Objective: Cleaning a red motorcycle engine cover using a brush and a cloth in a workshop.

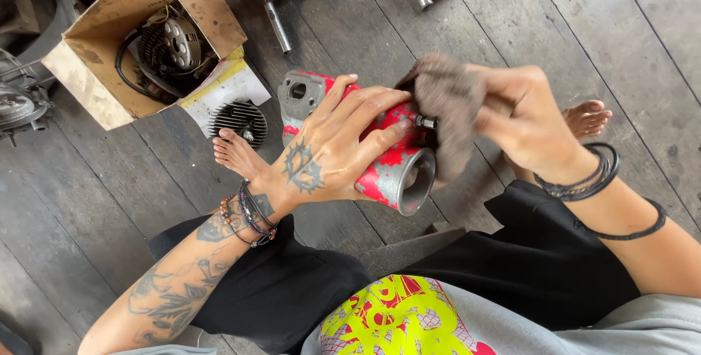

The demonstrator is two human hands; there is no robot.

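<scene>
Left hand (332, 154) clamped over red-painted metal engine part (380, 161), fingers spread across top, holding it above lap and plank floor (87, 202). Round open bore of part facing camera, paint chipped to bare metal. Right hand (522, 125) closed on grey rag (449, 107), pressing rag against upper end of part beside small bolt (425, 120). Open cardboard box (109, 41) with motor parts well apart at upper left; finned black cover (239, 120) on floor near bare foot (235, 152).

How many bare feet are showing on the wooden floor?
2: one bare foot left of the red-painted metal cylinder, the other at right, beyond the right hand. None looks hidden.
</scene>
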